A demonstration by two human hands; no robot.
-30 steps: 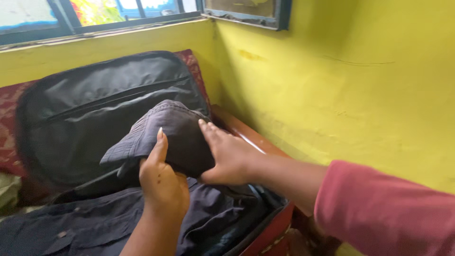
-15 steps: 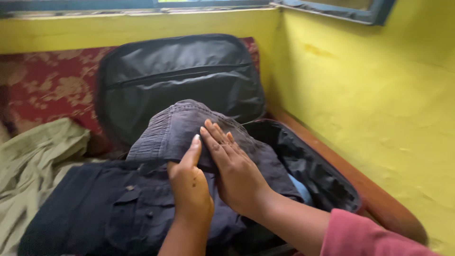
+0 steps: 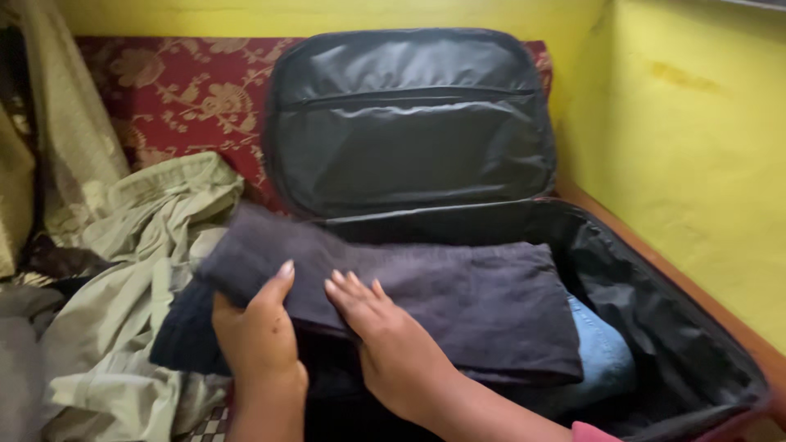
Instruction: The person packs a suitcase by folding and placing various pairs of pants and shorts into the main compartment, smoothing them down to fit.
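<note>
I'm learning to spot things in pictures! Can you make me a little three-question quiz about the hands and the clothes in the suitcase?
1. True or false: the open black fabric suitcase has its lid leaning back against the yellow wall.
2. Which hand presses flat on the folded dark grey cloth garment: the left hand or the right hand?
3. Pick one. The light blue denim piece lies: A) on top of the grey garment, B) partly under it, C) on the crumpled olive green cloth.

Key: 1 true; 2 right hand, while the left grips the garment's edge; 3 B.
</note>
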